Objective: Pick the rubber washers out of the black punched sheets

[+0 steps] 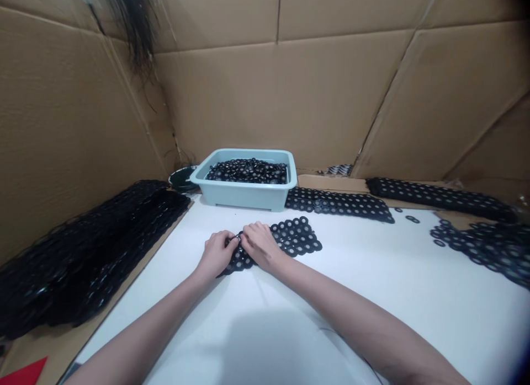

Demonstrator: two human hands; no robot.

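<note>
A small sheet of linked black rings (298, 235) with pale centres lies on the white tabletop (372, 274), slanting up to the right. My left hand (218, 251) closes on its left part, thumb and fingers pinched at the upper edge. Right beside it, my right hand (260, 244) rests over the middle of the sheet, its fingertips bent down and pinching close to the left thumb. The fingers hide the spot where both hands meet. Behind the hands stands a light blue plastic basin (244, 195) holding a heap of loose black rings (248, 171).
Larger black ring sheets lie right of the basin (339, 202), at the back right (439, 197) and along the right edge (492, 247). Loose rings (412, 219) are nearby. A black meshed pile (91, 252) fills the left side. Cardboard walls (265, 98) enclose the table; dark strands (138, 29) hang above.
</note>
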